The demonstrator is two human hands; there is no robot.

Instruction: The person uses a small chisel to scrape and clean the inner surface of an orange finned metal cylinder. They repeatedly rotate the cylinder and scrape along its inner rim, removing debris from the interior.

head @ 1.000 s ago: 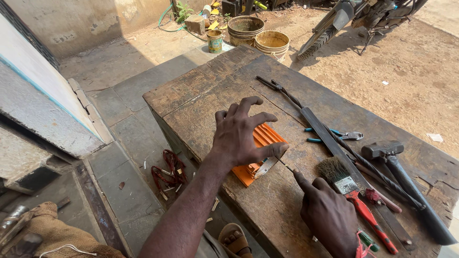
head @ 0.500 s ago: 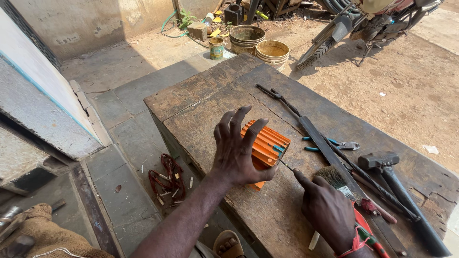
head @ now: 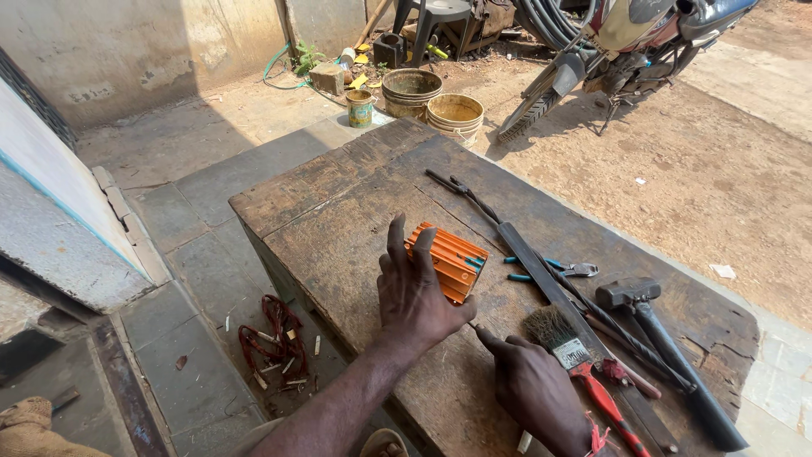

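Centre frame, worn wooden bench (head: 338,228): left hand (head: 419,292) flat, grip released, steadying orange ribbed block (head: 448,258); right hand (head: 533,389) grip loose, forefinger out, grasping nothing; risk: block sliding under uneven pressure.

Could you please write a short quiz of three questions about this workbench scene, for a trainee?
1. True or false: the left hand rests on the orange ribbed block.
2. Which tool lies nearest the right hand? A) paintbrush B) hammer C) pliers
3. What stands on the ground beyond the wooden table, beside the motorcycle?

Key: 1 true; 2 A; 3 two round buckets.
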